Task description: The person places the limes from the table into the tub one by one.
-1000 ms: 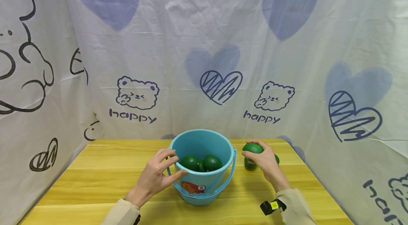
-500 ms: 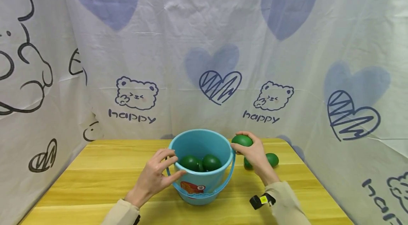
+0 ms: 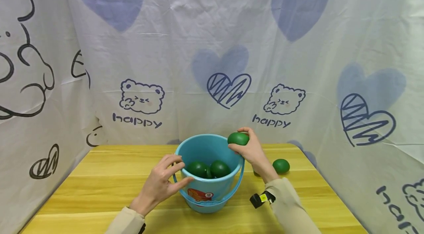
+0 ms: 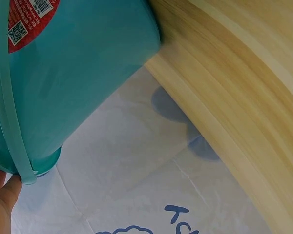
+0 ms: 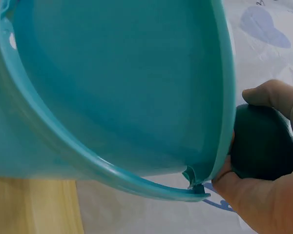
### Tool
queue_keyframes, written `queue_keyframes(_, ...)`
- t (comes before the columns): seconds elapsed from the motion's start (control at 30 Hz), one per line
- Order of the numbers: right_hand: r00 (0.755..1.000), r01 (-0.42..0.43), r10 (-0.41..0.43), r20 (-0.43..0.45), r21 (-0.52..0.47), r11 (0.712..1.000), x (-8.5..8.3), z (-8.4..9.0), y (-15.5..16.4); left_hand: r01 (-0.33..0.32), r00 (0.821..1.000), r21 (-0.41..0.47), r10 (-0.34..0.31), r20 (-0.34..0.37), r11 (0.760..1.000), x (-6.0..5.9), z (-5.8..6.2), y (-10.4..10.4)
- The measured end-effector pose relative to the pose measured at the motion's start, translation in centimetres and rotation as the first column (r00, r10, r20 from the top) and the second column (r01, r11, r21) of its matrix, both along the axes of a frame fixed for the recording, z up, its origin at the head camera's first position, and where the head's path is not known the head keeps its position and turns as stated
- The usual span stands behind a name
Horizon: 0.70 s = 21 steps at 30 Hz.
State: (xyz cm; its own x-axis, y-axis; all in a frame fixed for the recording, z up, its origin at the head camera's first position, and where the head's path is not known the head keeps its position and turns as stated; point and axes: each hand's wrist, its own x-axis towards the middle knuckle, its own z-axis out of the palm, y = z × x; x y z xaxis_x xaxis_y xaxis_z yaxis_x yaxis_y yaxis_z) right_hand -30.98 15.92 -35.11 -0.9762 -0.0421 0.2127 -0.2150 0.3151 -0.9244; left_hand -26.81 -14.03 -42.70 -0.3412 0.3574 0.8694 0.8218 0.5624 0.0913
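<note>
A light blue bucket [image 3: 216, 187] stands upright on the wooden table, with dark green avocados [image 3: 220, 169] inside. My left hand [image 3: 161, 180] grips its rim at the near left, thumb outside and fingers along the edge; in the left wrist view the fingertips meet the rim beside the bucket's handle [image 4: 9, 105]. My right hand [image 3: 252, 149] holds a green avocado [image 3: 238, 138] between thumb and fingers, raised at the bucket's right rim. In the right wrist view this held avocado [image 5: 261, 144] appears just beyond the rim.
On the table right of the bucket lies another green avocado [image 3: 281, 166]; one more green piece [image 3: 256, 172] is mostly hidden behind my right hand. A white printed curtain [image 3: 212, 24] hangs close behind the table [image 3: 109, 190] and along both sides.
My right hand has lifted the avocado from the pile on the right and carried it left and up to the bucket's rim. My left hand and the bucket have stayed in place.
</note>
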Motion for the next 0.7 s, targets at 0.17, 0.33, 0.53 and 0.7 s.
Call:
queue_keyframes(0.17, 1.0, -0.011, 0.012, -0.015, 0.058, 0.998, -0.52, 0.0, -0.56, 0.0, 1.0, -0.001, 0.0, 0.008, 1.0, 0.02, -0.02, 0.01)
queue_keyframes(0.33, 0.999, -0.028, 0.031, -0.043, 0.07, 0.997, -0.86, -0.28, -0.59, 0.001, 1.0, -0.002, -0.001, 0.011, 1.0, 0.06, -0.03, 0.01)
queue_keyframes(0.53, 0.998, -0.031, 0.035, -0.049, 0.08, 0.996, -0.86, -0.37, -0.73, 0.001, 1.0, 0.002, -0.001, 0.006, 1.0, 0.05, -0.05, -0.01)
queue_keyframes(0.7, 0.997, -0.058, 0.062, -0.055, 0.072, 0.996, -0.79, -0.37, -0.77, 0.001, 1.0, 0.0, -0.001, 0.007, 1.0, 0.03, 0.01, -0.02)
